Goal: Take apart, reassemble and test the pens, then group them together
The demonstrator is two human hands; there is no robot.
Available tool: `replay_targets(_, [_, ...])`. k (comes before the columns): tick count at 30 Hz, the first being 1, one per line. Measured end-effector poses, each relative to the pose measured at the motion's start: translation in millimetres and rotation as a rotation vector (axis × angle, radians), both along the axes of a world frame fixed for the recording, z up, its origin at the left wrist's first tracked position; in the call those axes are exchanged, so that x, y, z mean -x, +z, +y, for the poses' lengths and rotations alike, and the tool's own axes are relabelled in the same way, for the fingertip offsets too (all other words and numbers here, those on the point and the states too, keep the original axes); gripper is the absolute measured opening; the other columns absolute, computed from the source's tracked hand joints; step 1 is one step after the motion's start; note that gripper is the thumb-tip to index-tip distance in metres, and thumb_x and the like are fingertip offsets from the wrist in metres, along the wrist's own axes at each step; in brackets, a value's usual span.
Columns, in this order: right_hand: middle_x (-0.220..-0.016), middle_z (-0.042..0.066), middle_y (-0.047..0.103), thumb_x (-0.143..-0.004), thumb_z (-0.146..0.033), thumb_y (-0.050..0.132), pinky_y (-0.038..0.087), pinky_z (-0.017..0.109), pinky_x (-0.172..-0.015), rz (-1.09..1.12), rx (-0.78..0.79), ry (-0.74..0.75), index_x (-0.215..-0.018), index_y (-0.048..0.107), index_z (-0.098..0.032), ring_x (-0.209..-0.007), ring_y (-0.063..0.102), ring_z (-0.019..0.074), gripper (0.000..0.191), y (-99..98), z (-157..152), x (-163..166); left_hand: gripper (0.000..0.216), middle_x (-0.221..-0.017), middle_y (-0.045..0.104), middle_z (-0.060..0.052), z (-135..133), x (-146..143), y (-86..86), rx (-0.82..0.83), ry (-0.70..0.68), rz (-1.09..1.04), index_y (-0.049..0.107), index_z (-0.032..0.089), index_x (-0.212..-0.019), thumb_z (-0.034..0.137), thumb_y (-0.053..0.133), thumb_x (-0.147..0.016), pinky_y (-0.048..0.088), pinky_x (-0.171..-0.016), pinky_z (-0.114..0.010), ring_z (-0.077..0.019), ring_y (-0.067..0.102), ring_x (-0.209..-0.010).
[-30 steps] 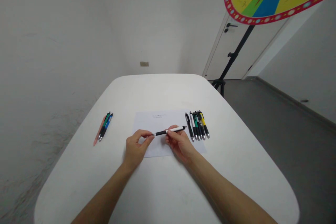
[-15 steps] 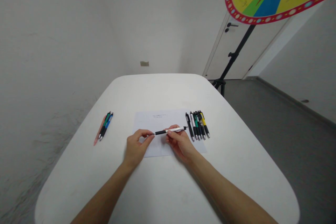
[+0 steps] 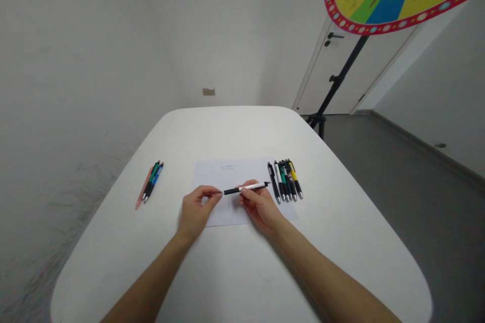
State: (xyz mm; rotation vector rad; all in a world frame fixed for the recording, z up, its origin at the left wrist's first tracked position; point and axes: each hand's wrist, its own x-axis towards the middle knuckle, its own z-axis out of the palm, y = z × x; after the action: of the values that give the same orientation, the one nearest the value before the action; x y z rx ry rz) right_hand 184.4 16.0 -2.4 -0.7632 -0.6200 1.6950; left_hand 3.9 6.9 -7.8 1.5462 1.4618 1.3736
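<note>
A white pen [image 3: 254,187] with a black grip lies almost level between my two hands, above a sheet of paper [image 3: 212,174]. My right hand [image 3: 261,209] grips its white barrel between thumb and fingers. At the pen's tip end, my left hand [image 3: 196,211] pinches the silver tip with thumb and forefinger. Just right of the held pen, a black and grey pen [image 3: 273,183] rests partly on the paper. Beside it lie several more pens in a row, among them a yellow pen [image 3: 295,178] at the right end. A few printed or written lines show near the paper's top.
To the left on the white table [image 3: 227,131] lie a green pen [image 3: 152,177], a blue pen [image 3: 156,179] and a flat pinkish strip [image 3: 144,188]. Past the table's right side, a colourful wheel [image 3: 394,0] stands on a black stand [image 3: 341,75] before a door.
My left hand has shifted very slightly left, still pinching the pen's tip. The right hand and the pen are almost unchanged.
</note>
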Motion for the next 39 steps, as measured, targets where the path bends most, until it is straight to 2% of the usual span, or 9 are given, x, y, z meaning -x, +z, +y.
replay_targets(5, [-0.068, -0.003, 0.063, -0.06, -0.026, 0.089, 0.046, 0.02, -0.055, 0.026, 0.028, -0.002, -0.073, 0.064, -0.018, -0.058, 0.055, 0.008, 0.03, 1.6, 0, -1, 0.019, -0.077, 0.074, -0.004, 3, 2, -2.4, -0.012, 0.023, -0.062, 0.071, 0.017, -0.079, 0.035, 0.073, -0.072, 0.055, -0.071, -0.029, -0.0172, 0.068, -0.072])
replay_targets(11, [-0.068, -0.003, 0.062, -0.057, -0.025, 0.09, 0.047, 0.021, -0.054, 0.06, 0.074, -0.027, -0.073, 0.064, -0.019, -0.058, 0.056, 0.0082, 0.031, -0.3, 1, -2, 0.018, -0.081, 0.073, -0.004, 2, 3, 4.0, -0.045, 0.034, -0.008, 0.072, 0.018, -0.085, 0.032, 0.067, -0.077, 0.054, -0.073, -0.028, -0.0168, 0.067, -0.075])
replay_targets(16, [-0.064, -0.004, 0.06, -0.055, -0.024, 0.091, 0.048, 0.019, -0.054, 0.081, 0.1, -0.047, -0.072, 0.065, -0.019, -0.058, 0.056, 0.0077, 0.032, 0.5, 2, -3, 0.019, -0.082, 0.069, -0.004, 3, 13, 9.1, -0.136, 0.054, 0.257, 0.07, 0.019, -0.084, 0.025, 0.053, -0.084, 0.051, -0.07, -0.029, -0.0176, 0.064, -0.077])
replay_targets(20, [-0.063, -0.005, 0.06, -0.052, -0.023, 0.093, 0.047, 0.017, -0.052, 0.102, 0.13, -0.057, -0.071, 0.064, -0.018, -0.057, 0.055, 0.0067, 0.034, 3.6, 3, -3, 0.015, -0.08, 0.066, -0.005, 6, 20, 4.0, -0.149, -0.024, 0.597, 0.068, 0.02, -0.079, 0.024, 0.055, -0.084, 0.05, -0.076, -0.035, -0.0217, 0.061, -0.08])
replay_targets(22, [-0.064, -0.005, 0.061, -0.051, -0.022, 0.093, 0.047, 0.017, -0.051, 0.11, 0.141, -0.063, -0.071, 0.064, -0.018, -0.057, 0.056, 0.0069, 0.035, 3.9, 3, -4, 0.015, -0.081, 0.067, -0.006, 6, 22, 0.3, -0.138, -0.045, 0.696, 0.067, 0.02, -0.079, 0.025, 0.054, -0.085, 0.049, -0.078, -0.037, -0.0236, 0.061, -0.083])
replay_targets(27, [-0.063, -0.005, 0.061, -0.052, -0.023, 0.093, 0.048, 0.017, -0.051, 0.11, 0.135, -0.066, -0.071, 0.065, -0.018, -0.055, 0.056, 0.007, 0.034, 1.8, 3, -4, 0.013, -0.085, 0.069, -0.006, 7, 24, 0.5, -0.013, 0.03, 0.725, 0.065, 0.019, -0.094, 0.022, 0.055, -0.085, 0.049, -0.078, -0.035, -0.022, 0.062, -0.082])
replay_targets(31, [-0.061, -0.005, 0.061, -0.05, -0.023, 0.094, 0.049, 0.016, -0.051, 0.111, 0.137, -0.069, -0.071, 0.065, -0.018, -0.055, 0.056, 0.0062, 0.036, 1.1, 3, -4, 0.009, -0.077, 0.067, -0.004, 7, 26, 6.3, 0.126, 0.052, 0.796, 0.062, 0.019, -0.082, 0.025, 0.057, -0.086, 0.047, -0.071, -0.033, -0.0207, 0.062, -0.075])
replay_targets(33, [-0.061, -0.005, 0.061, -0.05, -0.024, 0.094, 0.049, 0.016, -0.051, 0.111, 0.14, -0.067, -0.071, 0.065, -0.019, -0.055, 0.056, 0.0063, 0.036, 1.2, 3, -4, 0.013, -0.078, 0.068, -0.004, 7, 28, 6.1, 0.104, 0.038, 0.847, 0.063, 0.019, -0.078, 0.024, 0.056, -0.087, 0.046, -0.073, -0.033, -0.0212, 0.062, -0.077])
replay_targets(39, [-0.064, -0.004, 0.062, -0.054, -0.023, 0.092, 0.049, 0.018, -0.051, 0.108, 0.136, -0.064, -0.071, 0.064, -0.019, -0.055, 0.057, 0.0074, 0.033, 0.5, 3, -5, 0.017, -0.086, 0.069, -0.006, 8, 28, -3.7, -0.016, -0.007, 0.855, 0.067, 0.018, -0.085, 0.022, 0.051, -0.09, 0.048, -0.08, -0.036, -0.0227, 0.063, -0.086])
